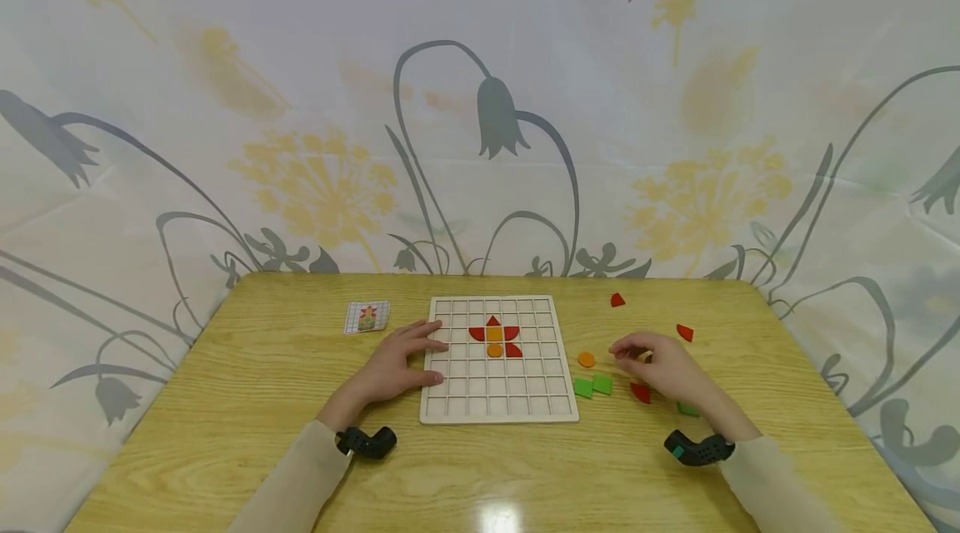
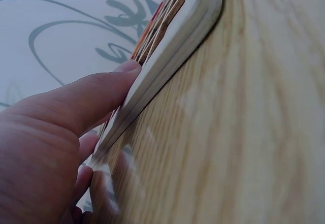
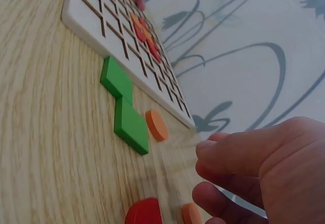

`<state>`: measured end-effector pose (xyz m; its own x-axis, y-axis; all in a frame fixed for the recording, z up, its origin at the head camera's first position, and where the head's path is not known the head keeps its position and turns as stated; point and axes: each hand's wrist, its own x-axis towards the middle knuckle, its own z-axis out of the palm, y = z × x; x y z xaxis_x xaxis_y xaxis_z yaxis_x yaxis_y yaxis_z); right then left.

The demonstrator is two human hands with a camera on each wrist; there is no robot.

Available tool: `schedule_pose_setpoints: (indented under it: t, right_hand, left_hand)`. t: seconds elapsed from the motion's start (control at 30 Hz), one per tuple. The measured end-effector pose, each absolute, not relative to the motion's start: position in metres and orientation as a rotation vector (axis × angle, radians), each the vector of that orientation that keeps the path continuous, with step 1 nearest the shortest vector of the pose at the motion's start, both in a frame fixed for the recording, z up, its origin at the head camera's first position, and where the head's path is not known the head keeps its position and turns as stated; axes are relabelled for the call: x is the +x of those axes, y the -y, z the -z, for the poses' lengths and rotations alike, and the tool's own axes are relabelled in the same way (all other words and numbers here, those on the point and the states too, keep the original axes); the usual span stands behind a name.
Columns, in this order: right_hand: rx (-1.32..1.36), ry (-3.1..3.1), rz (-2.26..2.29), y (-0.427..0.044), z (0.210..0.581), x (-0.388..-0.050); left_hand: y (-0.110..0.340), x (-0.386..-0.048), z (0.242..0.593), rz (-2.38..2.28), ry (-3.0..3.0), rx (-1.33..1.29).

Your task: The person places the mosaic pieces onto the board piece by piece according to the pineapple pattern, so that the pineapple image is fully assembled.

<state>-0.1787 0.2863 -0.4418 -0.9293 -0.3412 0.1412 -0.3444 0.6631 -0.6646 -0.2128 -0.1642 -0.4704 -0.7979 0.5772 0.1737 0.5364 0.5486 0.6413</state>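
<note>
A white gridded board [image 1: 457, 408] lies on the table with red and orange pieces set in its upper middle squares. My left hand [image 1: 396, 362] rests at its left edge, fingers extended over the rim; the thumb [image 2: 101, 94] touches the board's side in the left wrist view. To the right of the board, my right hand [image 1: 663, 366] hovers with thumb and fingers together, pinching a small red piece whose shape is mostly hidden. Close to that hand lie an orange disc [image 1: 586, 360], two green squares [image 3: 131, 125] and a red rounded piece [image 1: 640, 392].
A small card [image 1: 367, 317] with a printed pattern lies left of the board. Two more red pieces lie farther back, one red piece [image 1: 617, 300] and another red piece [image 1: 685, 332]. A green piece [image 1: 687, 409] sits partly under the right wrist. A patterned curtain [image 1: 480, 208] stands behind the table.
</note>
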Motion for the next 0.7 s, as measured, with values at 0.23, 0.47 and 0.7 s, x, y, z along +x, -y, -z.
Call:
schedule_pose_setpoints:
  t: [0.23,0.47,0.7]
  right_hand:
    - [0.741,2.899,-1.009,-0.305,0.44,-0.165]
    - [0.747,2.998,-0.902,-0.31,0.441,-0.16]
    - [0.782,2.964,-0.909,-0.308,0.444,-0.16]
  left_hand:
    - [0.164,-0.213,0.471,-1.089,-2.718,0.972]
    - [0.164,-0.214,0.472,-1.078,-2.724,0.982]
    - [0.164,-0.213,0.471,-1.071,-2.726,0.985]
